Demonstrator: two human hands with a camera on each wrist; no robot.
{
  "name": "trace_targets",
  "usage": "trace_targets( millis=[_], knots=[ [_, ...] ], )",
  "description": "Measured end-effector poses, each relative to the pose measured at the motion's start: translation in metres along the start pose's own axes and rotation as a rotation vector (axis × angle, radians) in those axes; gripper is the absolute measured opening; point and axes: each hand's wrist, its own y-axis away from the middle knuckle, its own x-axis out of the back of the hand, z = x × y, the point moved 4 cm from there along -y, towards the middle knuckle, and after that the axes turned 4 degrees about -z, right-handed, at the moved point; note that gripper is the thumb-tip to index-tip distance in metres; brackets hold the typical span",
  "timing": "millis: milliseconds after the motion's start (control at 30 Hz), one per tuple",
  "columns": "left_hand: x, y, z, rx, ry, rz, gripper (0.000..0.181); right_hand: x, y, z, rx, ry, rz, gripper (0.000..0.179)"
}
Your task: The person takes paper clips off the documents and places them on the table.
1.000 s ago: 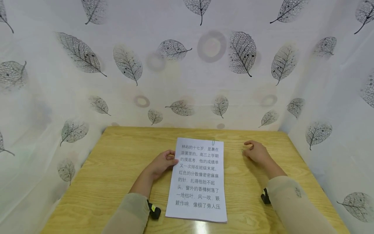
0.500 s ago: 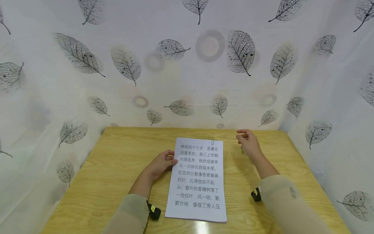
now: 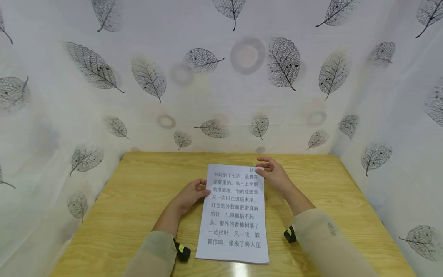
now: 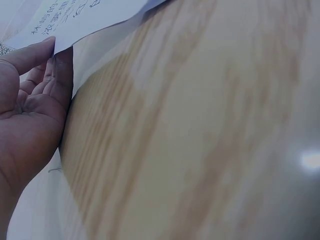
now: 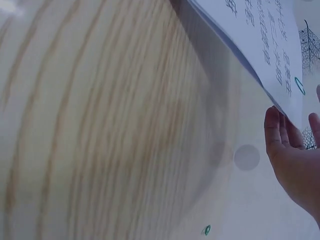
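A stack of white paper sheets (image 3: 235, 211) printed with large Chinese text is held raised at its far end, above the table. My left hand (image 3: 190, 195) pinches its left edge, thumb on the front and fingers behind, as the left wrist view also shows. A green paper clip (image 3: 252, 169) sits on the top edge near the right corner. My right hand (image 3: 277, 177) is at that corner, its fingers spread and not closed on the sheets; in the right wrist view some fingertips (image 5: 272, 117) are right beside the corner. Another green clip (image 5: 207, 230) lies on the table.
The wood-grain table (image 3: 149, 173) has a bright reflection at its front edge. White curtains with a leaf print (image 3: 221, 96) enclose the back and both sides. A black wrist camera (image 3: 290, 234) hangs from each wrist.
My right hand has moved left from the table's right side to the stack's top right corner, leaving the loose clip behind. The left hand and the stack have stayed in place.
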Motion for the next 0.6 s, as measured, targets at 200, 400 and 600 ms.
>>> trace_targets(
  millis=[200,400,600],
  knots=[
    [0.0,0.0,0.0,-0.002,-0.002,0.001,0.033,-0.012,-0.004,0.001,-0.017,-0.009,0.034,0.051],
    [-0.001,0.001,0.0,0.004,-0.001,-0.001,0.033,-0.018,-0.003,0.001,-0.046,-0.025,0.093,0.048],
    [0.0,0.001,0.001,0.004,-0.003,0.004,0.032,-0.021,-0.002,0.0,-0.034,-0.002,0.122,0.047]
  ],
)
